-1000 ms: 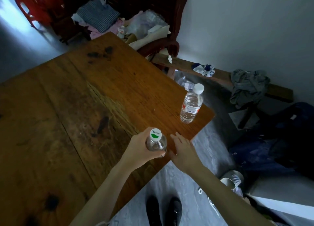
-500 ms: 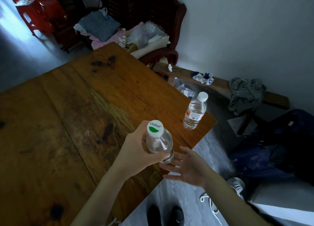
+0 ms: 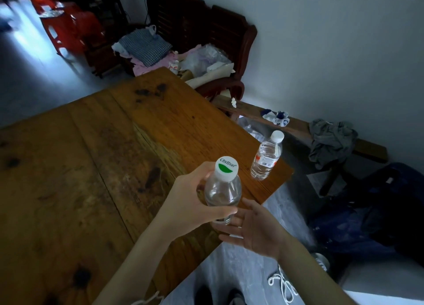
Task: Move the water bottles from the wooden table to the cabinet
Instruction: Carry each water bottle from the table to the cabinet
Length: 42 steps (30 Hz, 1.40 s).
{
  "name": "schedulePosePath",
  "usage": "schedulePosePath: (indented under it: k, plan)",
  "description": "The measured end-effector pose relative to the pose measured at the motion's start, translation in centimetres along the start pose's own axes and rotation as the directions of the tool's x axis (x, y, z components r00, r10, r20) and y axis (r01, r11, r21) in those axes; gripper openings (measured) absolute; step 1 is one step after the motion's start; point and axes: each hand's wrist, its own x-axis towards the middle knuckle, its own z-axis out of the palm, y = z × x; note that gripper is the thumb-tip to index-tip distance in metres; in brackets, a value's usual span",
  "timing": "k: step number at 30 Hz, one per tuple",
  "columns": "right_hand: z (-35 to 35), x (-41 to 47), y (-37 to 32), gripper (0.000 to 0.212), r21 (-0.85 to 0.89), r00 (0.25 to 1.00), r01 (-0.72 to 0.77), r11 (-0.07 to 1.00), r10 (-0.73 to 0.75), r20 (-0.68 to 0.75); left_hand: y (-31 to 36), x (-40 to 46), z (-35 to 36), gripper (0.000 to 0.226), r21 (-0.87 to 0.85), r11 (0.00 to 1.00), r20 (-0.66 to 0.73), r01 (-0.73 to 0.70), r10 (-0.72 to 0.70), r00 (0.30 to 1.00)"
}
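Observation:
My left hand (image 3: 190,203) grips a clear water bottle (image 3: 223,190) with a white and green cap, held above the near right edge of the wooden table (image 3: 91,167). My right hand (image 3: 254,231) lies palm up with straight fingers just below and right of that bottle's base. Its fingertips are close to the bottle's bottom; contact is unclear. A second water bottle (image 3: 266,160) with a plain white cap and red label stands upright near the table's right corner. No cabinet is in view.
A dark wooden chair (image 3: 229,40) piled with cloth and bags stands behind the table. A low wooden bench (image 3: 298,125) with a grey garment runs along the wall at right. Red plastic chairs (image 3: 68,27) are at far left. Dark bags lie on the floor at right.
My left hand has lifted the bottle off the table and raised it. My right hand has turned palm up and moved under the bottle's base.

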Motion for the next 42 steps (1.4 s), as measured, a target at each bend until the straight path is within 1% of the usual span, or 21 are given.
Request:
schedulePosePath:
  k: [6, 10, 14, 17, 20, 23, 26, 30, 34, 36, 39, 42]
  plan:
    - [0.5, -0.1, -0.4, 0.057, -0.088, 0.998, -0.043, 0.995, 0.047, 0.033, 0.9, -1.6, 0.0, 0.066, 0.026, 0.999, -0.079, 0.02, -0.018, 0.997]
    - [0.8, 0.5, -0.7, 0.054, -0.18, 0.991, -0.102, 0.978, 0.116, 0.07, 1.3, -3.3, 0.3, 0.064, 0.022, 0.995, -0.189, 0.1, -0.094, 0.978]
    - [1.4, 1.7, -0.4, 0.051, -0.294, 0.972, -0.171, 0.94, 0.209, 0.103, 1.9, -5.7, 0.8, 0.065, 0.01, 0.987, -0.355, 0.163, -0.149, 0.923]
    - [2.4, 2.8, 0.7, 0.051, -0.38, 0.947, -0.238, 0.894, 0.3, 0.114, 2.4, -8.5, 1.6, 0.065, -0.022, 0.973, -0.474, 0.23, -0.213, 0.854]
    - [4.0, 3.8, 2.8, 0.052, -0.482, 0.912, -0.294, 0.825, 0.393, 0.117, 2.5, -12.4, 2.3, 0.065, -0.036, 0.952, -0.591, 0.305, -0.266, 0.761]
    - [6.4, 4.3, 6.1, 0.053, -0.593, 0.872, -0.322, 0.738, 0.475, 0.117, 2.9, -17.0, 2.3, 0.065, -0.067, 0.923, -0.692, 0.379, -0.317, 0.648]
    - [9.3, 4.3, 9.5, 0.053, -0.661, 0.809, -0.373, 0.651, 0.577, 0.111, 3.7, -21.3, 2.0, 0.064, -0.105, 0.893, -0.786, 0.438, -0.345, 0.514]
    - [13.6, 4.1, 14.0, 0.053, -0.733, 0.709, -0.408, 0.545, 0.695, 0.122, 5.3, -27.5, 1.3, 0.065, -0.172, 0.863, -0.885, 0.475, -0.348, 0.311]
    - [18.1, 3.2, 19.2, 0.054, -0.813, 0.6, -0.395, 0.427, 0.791, 0.125, 7.0, -34.1, 1.0, 0.061, -0.211, 0.836, -0.942, 0.507, -0.312, 0.122]
    - [20.1, 2.3, 22.3, 0.053, -0.836, 0.556, -0.39, 0.386, 0.822, 0.12, 7.8, -37.4, 0.9, 0.063, -0.24, 0.822, -0.952, 0.517, -0.304, 0.043]
    - [22.9, 0.4, 27.4, 0.053, -0.878, 0.497, -0.353, 0.323, 0.86, 0.117, 9.2, -42.5, 1.1, 0.062, -0.261, 0.803, -0.958, 0.536, -0.282, -0.045]
    - [25.1, -1.8, 32.3, 0.06, -0.912, 0.433, -0.327, 0.248, 0.897, 0.088, 10.7, -47.5, 1.3, 0.059, -0.278, 0.791, -0.96, 0.545, -0.253, -0.122]
